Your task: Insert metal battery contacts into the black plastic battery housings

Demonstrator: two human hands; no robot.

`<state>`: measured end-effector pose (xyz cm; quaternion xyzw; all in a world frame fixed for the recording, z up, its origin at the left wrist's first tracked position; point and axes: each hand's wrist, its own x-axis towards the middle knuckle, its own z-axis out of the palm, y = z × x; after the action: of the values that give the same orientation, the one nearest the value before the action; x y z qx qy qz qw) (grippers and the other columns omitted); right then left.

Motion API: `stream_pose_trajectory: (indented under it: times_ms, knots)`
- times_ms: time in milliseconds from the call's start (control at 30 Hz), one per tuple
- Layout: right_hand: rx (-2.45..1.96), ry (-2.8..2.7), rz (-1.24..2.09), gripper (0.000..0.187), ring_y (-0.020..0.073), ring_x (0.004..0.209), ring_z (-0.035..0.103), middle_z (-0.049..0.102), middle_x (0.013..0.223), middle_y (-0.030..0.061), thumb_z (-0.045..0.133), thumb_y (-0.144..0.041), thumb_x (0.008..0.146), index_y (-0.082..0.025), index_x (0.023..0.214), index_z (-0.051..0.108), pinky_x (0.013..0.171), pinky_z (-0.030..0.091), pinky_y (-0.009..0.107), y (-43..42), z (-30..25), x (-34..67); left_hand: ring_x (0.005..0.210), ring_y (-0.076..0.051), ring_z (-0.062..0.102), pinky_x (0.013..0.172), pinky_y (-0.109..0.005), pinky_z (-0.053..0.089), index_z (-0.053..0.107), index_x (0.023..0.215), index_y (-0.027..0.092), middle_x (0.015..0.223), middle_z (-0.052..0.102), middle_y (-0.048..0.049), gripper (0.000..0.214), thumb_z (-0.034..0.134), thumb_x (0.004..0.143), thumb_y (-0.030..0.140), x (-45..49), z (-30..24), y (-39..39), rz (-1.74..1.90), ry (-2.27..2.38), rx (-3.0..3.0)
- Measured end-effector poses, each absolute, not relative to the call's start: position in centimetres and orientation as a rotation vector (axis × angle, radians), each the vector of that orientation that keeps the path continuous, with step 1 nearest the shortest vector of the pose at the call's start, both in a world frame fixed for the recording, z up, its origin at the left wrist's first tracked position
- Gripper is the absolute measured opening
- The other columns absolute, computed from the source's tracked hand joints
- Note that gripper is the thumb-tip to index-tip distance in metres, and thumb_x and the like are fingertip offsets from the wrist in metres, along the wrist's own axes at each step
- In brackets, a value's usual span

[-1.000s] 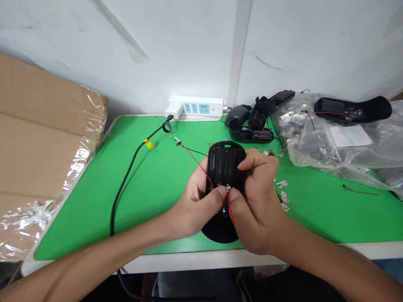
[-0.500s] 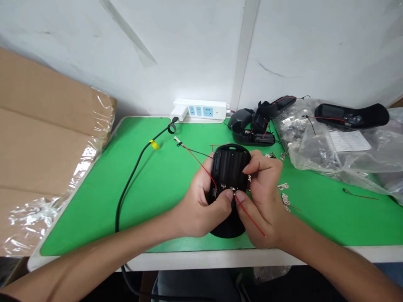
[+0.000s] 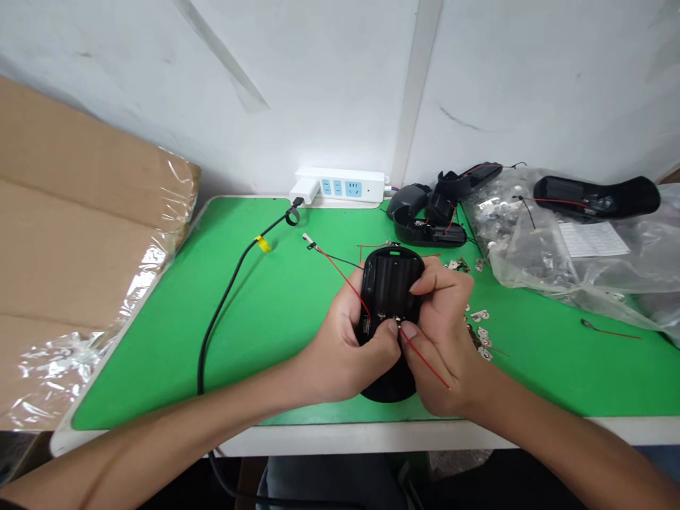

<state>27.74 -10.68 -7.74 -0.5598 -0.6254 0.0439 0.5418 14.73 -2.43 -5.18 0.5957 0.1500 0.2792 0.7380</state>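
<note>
Both hands hold a black plastic housing [image 3: 393,283] with battery slots, over the front part of the green table. My left hand [image 3: 353,347] grips its left side, the thumb pressed near a small metal contact at the lower end of the slots. On the right side, my right hand [image 3: 443,333] is closed around the edge, its thumb tip beside the left one. A loose red wire [image 3: 430,365] runs from between the thumbs down over my right hand. Another red wire [image 3: 343,273] and a black one lead from the housing's left to a small connector [image 3: 308,241]. The fingers behind the housing are hidden.
A white power strip [image 3: 366,186] with a plugged-in black cable [image 3: 226,304] stands by the wall. More black housings [image 3: 430,219] lie at the back right, beside a clear plastic bag [image 3: 531,262]. Several metal contacts [image 3: 482,333] lie right of my hands. Cardboard [image 3: 90,212] stands left.
The whole view has shifted slightly, so things appear a little further right. Both hands keep their grip on the housing, with the thumbs still at the contact.
</note>
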Motion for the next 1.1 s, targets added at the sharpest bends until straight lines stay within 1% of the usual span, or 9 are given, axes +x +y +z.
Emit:
stream_pose_trajectory:
  times_ms: [200,467,700,800,900,1000,1067,1100]
  knots:
    - [-1.338,-1.522,0.098,0.044,0.0259,0.103,0.043,0.033,0.115,0.0073,0.048,-0.017,0.081,-0.025,0.120,0.031,0.089,0.044,0.049,-10.7,-7.4,27.8,0.094,-0.016,0.064,0.088,-0.025,0.053,0.059,0.126,0.023,0.105,0.068,-0.0037,0.033,0.068,0.093,0.024,14.6,-5.5,-2.5,0.604,0.300,1.271]
    - [-1.356,-1.511,0.151,0.042,0.0264,0.107,0.043,0.032,0.116,0.0079,0.047,-0.014,0.084,-0.025,0.120,0.030,0.094,0.042,0.051,-10.9,-6.9,27.5,0.090,-0.017,0.065,0.084,-0.026,0.053,0.061,0.120,0.022,0.101,0.069,-0.0031,0.033,0.073,0.090,0.027,14.9,-5.2,-2.8,0.595,0.357,1.203]
    - [-1.326,-1.471,0.203,0.039,0.0254,0.104,0.044,0.035,0.116,0.0075,0.046,-0.015,0.085,-0.024,0.119,0.029,0.091,0.043,0.049,-10.8,-7.2,27.3,0.091,-0.019,0.067,0.085,-0.028,0.053,0.063,0.113,0.021,0.097,0.070,-0.0026,0.030,0.074,0.085,0.024,15.2,-5.0,-2.8,0.640,0.399,1.209]
    - [-1.358,-1.460,0.210,0.037,0.0253,0.102,0.045,0.037,0.115,0.0073,0.045,-0.016,0.086,-0.025,0.118,0.029,0.090,0.044,0.049,-10.7,-7.2,27.4,0.092,-0.019,0.068,0.084,-0.028,0.055,0.061,0.119,0.021,0.100,0.070,-0.0028,0.038,0.074,0.084,0.024,15.2,-5.5,-2.7,0.639,0.403,1.246]
    - [-1.380,-1.492,0.214,0.036,0.0254,0.103,0.047,0.038,0.115,0.0073,0.046,-0.016,0.087,-0.025,0.118,0.031,0.090,0.046,0.049,-10.7,-6.7,27.8,0.098,-0.020,0.068,0.086,-0.029,0.056,0.060,0.127,0.021,0.106,0.070,-0.0045,0.040,0.071,0.089,0.027,15.2,-6.0,-2.4,0.667,0.371,1.300]
    - [-1.316,-1.542,0.237,0.044,0.0275,0.115,0.049,0.040,0.126,0.0107,0.050,-0.016,0.088,-0.025,0.127,0.032,0.097,0.048,0.051,-10.6,-5.8,28.2,0.104,-0.019,0.068,0.093,-0.031,0.057,0.055,0.135,0.025,0.117,0.070,-0.0056,0.042,0.068,0.095,0.028,15.2,-6.4,-1.8,0.797,0.300,1.350]
    - [-1.262,-1.511,0.210,0.052,0.0299,0.127,0.047,0.038,0.137,0.0136,0.055,-0.019,0.090,-0.024,0.135,0.031,0.105,0.047,0.053,-10.5,-5.2,28.2,0.110,-0.020,0.068,0.098,-0.035,0.057,0.049,0.141,0.029,0.126,0.068,-0.0059,0.049,0.068,0.096,0.026,15.2,-6.5,-1.3,0.905,0.244,1.362]
    - [-1.258,-1.480,0.171,0.054,0.0308,0.131,0.046,0.039,0.138,0.0141,0.059,-0.022,0.090,-0.024,0.137,0.032,0.108,0.046,0.054,-10.5,-5.0,28.1,0.114,-0.021,0.067,0.101,-0.037,0.057,0.047,0.144,0.030,0.132,0.066,-0.0063,0.051,0.067,0.097,0.026,15.2,-6.5,-1.1,0.949,0.209,1.368]
